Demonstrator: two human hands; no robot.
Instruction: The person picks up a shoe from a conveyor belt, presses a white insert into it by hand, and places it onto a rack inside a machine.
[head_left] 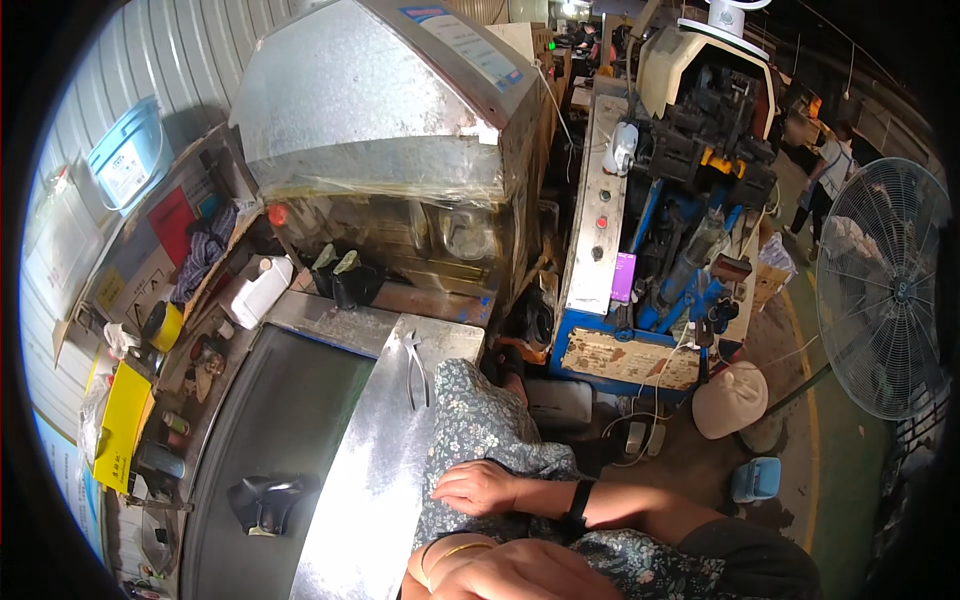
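My right hand [478, 488] lies on the floral apron [470, 405] over my lap, its fingers loosely laid out and holding nothing. A black band circles that wrist. At the lower edge is my left hand [535, 575], with a thin bracelet at its wrist; its fingers are cut off from sight. Left of my lap, pliers [414, 370] rest on the shiny metal ledge [350, 500], apart from both hands. Beyond the ledge, a black piece resembling a shoe upper [270, 502] sits on the dark conveyor belt [290, 420].
A metal-hooded machine [370, 100] stands ahead, with black pieces [350, 280] at its mouth. Right are a blue-framed machine [660, 270], a white jug [730, 400], a blue basket [757, 480] and a large fan [890, 290]. A cluttered shelf [200, 350] runs along the left. A person [832, 170] stands far right.
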